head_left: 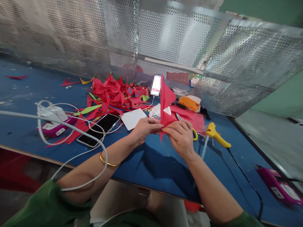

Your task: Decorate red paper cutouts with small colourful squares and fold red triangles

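Note:
Between my two hands, above the blue table, a folded red paper piece (167,96) stands upright. My left hand (147,127) pinches its lower edge with thumb and forefinger. From the other side, my right hand (181,134) grips the same paper near its bottom, the fingers bent and close to the left fingertips. Behind the paper lie a white scrap with coloured dots (155,112) and a pair of scissors with a yellow handle (195,135), mostly hidden by my right hand. A white card (133,119) rests just beyond my left hand.
A heap of red paper cutouts (111,94) lies at the back left. Near it are a black phone (99,130), looping white cables and a purple power strip (55,126). On the right are a yellow glue gun (216,135) and another purple strip (279,184). A perforated metal panel (170,37) stands behind.

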Tool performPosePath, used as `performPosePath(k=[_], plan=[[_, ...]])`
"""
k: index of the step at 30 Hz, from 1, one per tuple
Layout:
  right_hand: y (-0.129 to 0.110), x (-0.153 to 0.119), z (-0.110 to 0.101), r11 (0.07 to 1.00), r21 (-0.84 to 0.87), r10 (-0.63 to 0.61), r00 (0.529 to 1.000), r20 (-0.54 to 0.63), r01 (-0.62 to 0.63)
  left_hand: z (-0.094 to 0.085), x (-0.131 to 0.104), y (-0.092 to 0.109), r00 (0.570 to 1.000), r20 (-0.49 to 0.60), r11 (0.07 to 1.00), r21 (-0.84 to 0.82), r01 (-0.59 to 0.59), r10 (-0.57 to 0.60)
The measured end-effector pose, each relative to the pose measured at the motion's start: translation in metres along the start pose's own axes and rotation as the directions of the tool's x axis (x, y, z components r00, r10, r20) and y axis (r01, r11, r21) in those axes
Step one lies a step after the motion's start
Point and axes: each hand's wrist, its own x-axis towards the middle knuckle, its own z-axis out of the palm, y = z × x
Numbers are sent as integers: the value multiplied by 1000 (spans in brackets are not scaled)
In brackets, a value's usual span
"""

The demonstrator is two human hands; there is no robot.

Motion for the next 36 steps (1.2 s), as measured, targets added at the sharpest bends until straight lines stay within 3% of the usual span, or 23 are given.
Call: performPosePath(k=[3,8,11,23,29,36], plan=[[-2,0,-1,996,47,81,997,2,-81,2,-2,0,999,8,998,32,-45,45],[-4,-2,2,960,46,280,957,-70,-277,4,-4,1,1000,28,999,44,-1,0],[-4,-3,3,941,46,338,937,-93,-335,4,-5,0,999,44,998,59,-3,1],[-4,-3,5,927,-9,370,919,-139,-375,3,-5,-3,989,141,998,36,-54,49],[-3,-4,6,915,18,401,902,-159,-404,5,-6,-5,989,130,995,59,-77,69],[-2,-4,5,924,48,382,915,-126,-379,6,-7,-1,994,105,994,102,-35,25]])
